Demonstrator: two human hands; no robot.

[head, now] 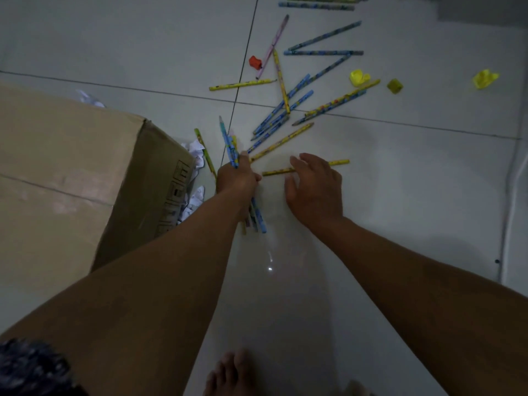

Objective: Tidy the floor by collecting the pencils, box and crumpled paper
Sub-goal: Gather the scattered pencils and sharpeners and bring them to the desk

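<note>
We look down on a pale, glossy tiled floor [143, 47] crossed by dark grout lines, dimly lit, with a small glint of light reflected near our arms. A large brown cardboard box [65, 178] stands at the left, and scraps of white crumpled paper [197, 155] lie against its near side, with more showing behind its far edge.

Our left hand [237, 178] is closed around a bundle of blue and yellow patterned pencils [230, 144], whose ends stick out above and below the fist. Our right hand [315, 185] hovers with fingers spread and loosely bent over a single yellow pencil [337, 162] lying flat on the tiles; we cannot tell whether it touches it.

Beyond the hands, many loose blue, yellow and pink pencils [285, 110] lie scattered and crossed over one another. Among them sit a small red sharpener [255, 62], a small yellow-green block [395, 86] and two crumpled yellow scraps [359, 77]. A bare foot [231, 375] shows at the bottom edge.
</note>
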